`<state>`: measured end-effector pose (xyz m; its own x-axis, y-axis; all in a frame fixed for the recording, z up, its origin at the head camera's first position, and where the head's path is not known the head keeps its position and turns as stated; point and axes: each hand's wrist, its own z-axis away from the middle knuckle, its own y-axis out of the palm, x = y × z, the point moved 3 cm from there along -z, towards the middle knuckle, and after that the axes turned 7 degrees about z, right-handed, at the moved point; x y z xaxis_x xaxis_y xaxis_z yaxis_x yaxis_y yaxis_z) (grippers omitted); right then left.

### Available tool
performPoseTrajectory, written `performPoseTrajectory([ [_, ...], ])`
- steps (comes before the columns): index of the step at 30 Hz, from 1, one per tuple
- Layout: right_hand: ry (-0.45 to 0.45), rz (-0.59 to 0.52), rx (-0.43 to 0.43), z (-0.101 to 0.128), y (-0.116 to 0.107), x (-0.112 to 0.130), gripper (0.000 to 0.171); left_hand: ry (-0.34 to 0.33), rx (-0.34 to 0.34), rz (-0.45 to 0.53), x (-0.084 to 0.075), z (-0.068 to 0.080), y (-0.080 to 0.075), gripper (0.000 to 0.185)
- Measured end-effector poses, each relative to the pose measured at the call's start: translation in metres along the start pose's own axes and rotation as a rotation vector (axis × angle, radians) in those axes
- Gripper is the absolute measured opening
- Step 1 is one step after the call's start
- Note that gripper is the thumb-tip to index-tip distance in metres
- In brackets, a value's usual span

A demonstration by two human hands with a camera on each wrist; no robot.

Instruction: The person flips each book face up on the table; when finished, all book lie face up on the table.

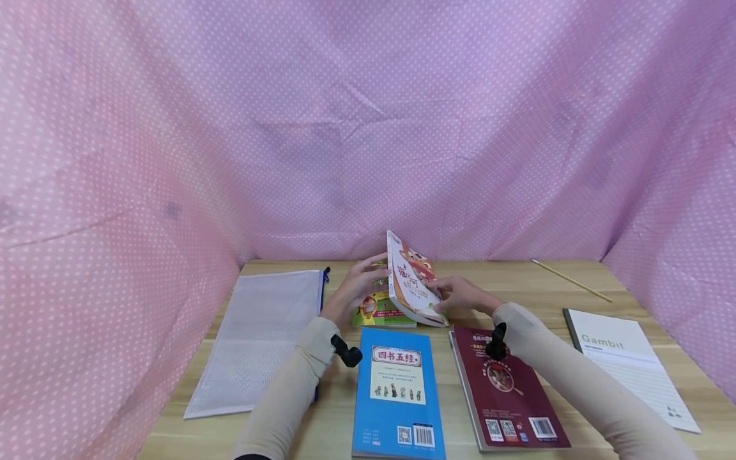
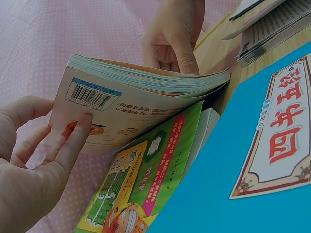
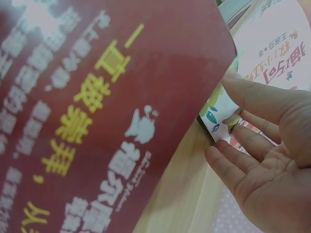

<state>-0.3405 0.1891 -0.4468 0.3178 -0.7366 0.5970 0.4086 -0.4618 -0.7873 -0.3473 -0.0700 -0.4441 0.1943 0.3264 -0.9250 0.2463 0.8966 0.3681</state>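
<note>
Tilted book (image 1: 413, 281) at the far middle of the table (image 1: 517, 281), raised on one edge over a green book (image 1: 379, 310), propped between both hands. Left hand (image 1: 353, 287) flat against the back cover, fingers straight, just under the barcode. Right hand (image 1: 460, 295) at the front lower edge, fingers nearly straight and touching the page block, not curled round it. Risk, as a guess: with only flat fingers on either side, could slip and flop shut onto the green book, or fan open, pages bending, if either hand eases off. Thick softcover; white front with an orange cartoon figure; pale back; page edges slightly bowed. Nearer: blue book (image 1: 397, 390) and maroon book (image 1: 506, 390) lying flat.
</note>
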Motion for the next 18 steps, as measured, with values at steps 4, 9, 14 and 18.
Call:
performPoseTrajectory([
  [4,-0.003,0.012,-0.004,-0.0001,-0.0005,-0.0008,0.065,-0.003,-0.007,-0.005,0.0002,0.0003,-0.0003,0.052],
  [9,-0.019,0.014,-0.009,0.0011,-0.0005,-0.0008,0.065,-0.001,-0.013,-0.006,0.0008,0.0003,0.0006,0.051],
  [14,-0.018,0.016,-0.009,0.0027,-0.0019,-0.0015,0.063,0.002,-0.011,-0.013,0.0021,-0.0003,0.0008,0.051],
  [18,-0.018,0.022,-0.005,0.0035,-0.0033,-0.0025,0.063,-0.002,-0.005,-0.012,0.0024,0.0000,0.0013,0.052],
])
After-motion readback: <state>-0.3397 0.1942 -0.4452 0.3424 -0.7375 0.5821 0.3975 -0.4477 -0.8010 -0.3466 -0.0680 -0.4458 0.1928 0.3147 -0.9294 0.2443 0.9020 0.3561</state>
